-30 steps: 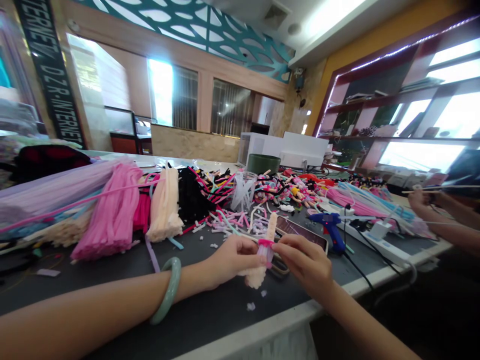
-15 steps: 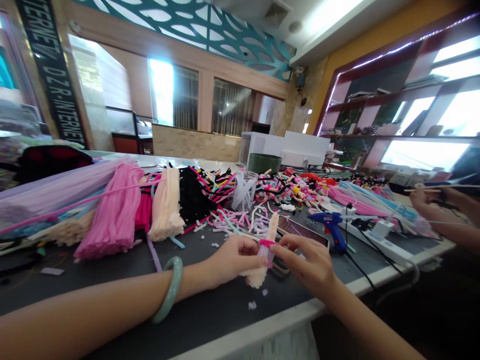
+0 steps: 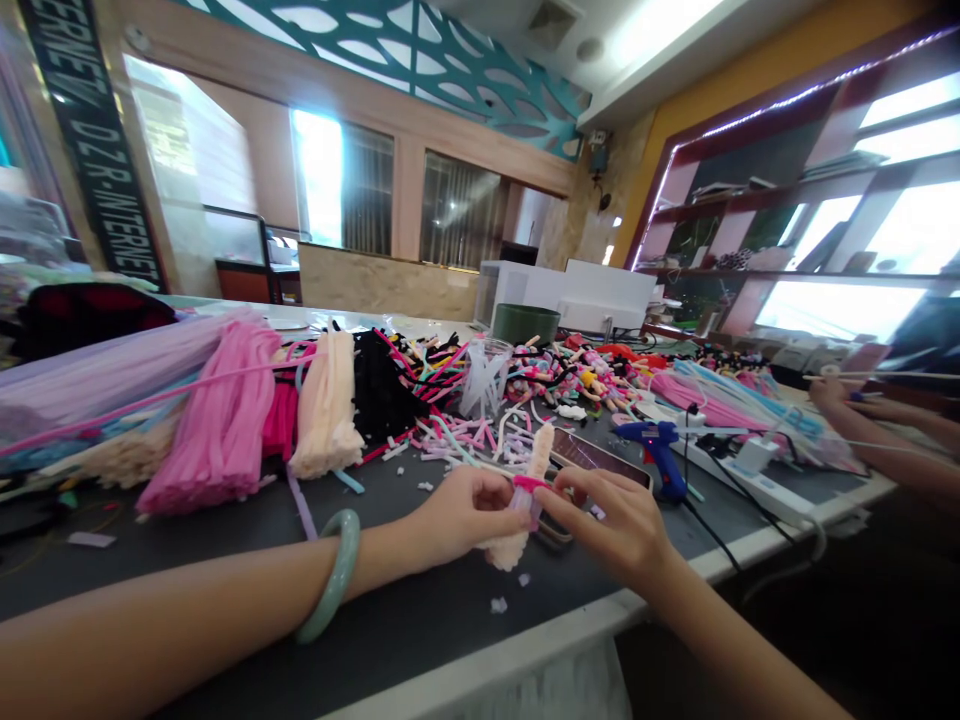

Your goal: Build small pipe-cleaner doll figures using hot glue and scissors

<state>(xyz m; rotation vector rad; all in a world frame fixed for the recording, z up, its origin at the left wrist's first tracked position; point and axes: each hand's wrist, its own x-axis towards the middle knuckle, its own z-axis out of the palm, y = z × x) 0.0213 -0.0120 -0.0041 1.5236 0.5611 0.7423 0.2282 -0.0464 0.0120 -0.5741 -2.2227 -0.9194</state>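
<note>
A long grey worktop [image 3: 420,640] fills the frame in a bright, shop-like room, heaped with bundles of chenille pipe cleaners in pink [image 3: 217,420], cream [image 3: 326,405] and black [image 3: 379,390]. Toward its far end stand a dark green tub [image 3: 526,325] and a clear plastic cup [image 3: 486,378] packed with pale sticks, beside a colourful pile of small twisted pieces [image 3: 577,385]. To the right lie a blue hot glue gun [image 3: 654,455], a white power strip [image 3: 750,485] and a smartphone [image 3: 592,460]. At the right edge, a co-worker's hands [image 3: 829,395] hold long thin sticks [image 3: 877,376], their work partly cut off by the frame.

At centre, the person's hands come together just above the worktop. The left hand [image 3: 469,518], a pale green bangle [image 3: 334,575] at its wrist, grips a cream pipe-cleaner piece [image 3: 510,548] standing upright, while the right hand [image 3: 607,530] pinches a pink band [image 3: 529,483] around its middle. The work in hand appears to be fitting this band. Fingers hide how the band's ends are fixed, and a dark looped object [image 3: 556,530] beneath the hands cannot be made out.
</note>
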